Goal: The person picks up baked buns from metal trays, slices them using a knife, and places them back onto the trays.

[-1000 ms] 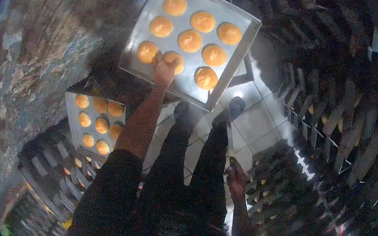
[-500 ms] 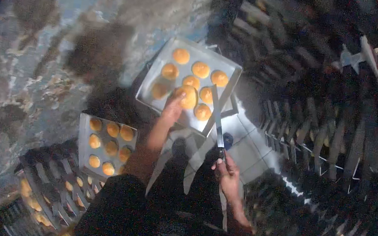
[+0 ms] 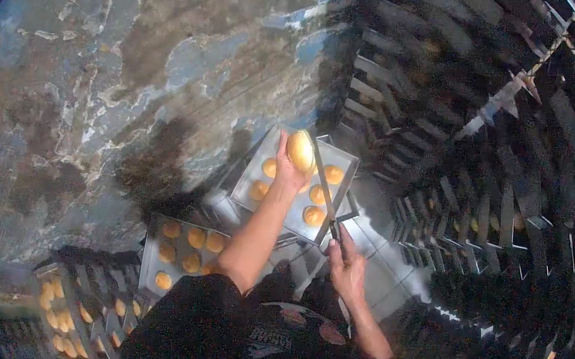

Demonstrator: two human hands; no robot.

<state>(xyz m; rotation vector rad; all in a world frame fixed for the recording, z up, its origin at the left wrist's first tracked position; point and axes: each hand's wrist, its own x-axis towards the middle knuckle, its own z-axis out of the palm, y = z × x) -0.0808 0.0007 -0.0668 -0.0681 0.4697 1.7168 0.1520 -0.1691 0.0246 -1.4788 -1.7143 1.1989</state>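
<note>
My left hand (image 3: 293, 173) is closed around a golden bread bun (image 3: 302, 151), held up above a metal baking tray (image 3: 282, 217). In my right hand (image 3: 347, 267) is the dark handle of a long knife (image 3: 325, 180). Its blade slants up and left, with the upper end along the right side of the held bun; whether the edge has entered the bun I cannot tell. Several more buns, one of them a round bun (image 3: 314, 216), lie on the tray below. My left forearm and hand hide part of the tray.
A second tray (image 3: 151, 268) of buns stands lower left, partly behind my left arm. Beyond it a rack (image 3: 74, 311) holds more buns. Tall dark racks (image 3: 486, 229) line the right side. A stained, peeling wall (image 3: 124, 83) rises at left; floor tiles (image 3: 383, 255) show near my right hand.
My left hand has raised the bun higher and tilted it toward the knife, whose blade now lies against or close to it. The view has shifted, so both trays appear lower.
</note>
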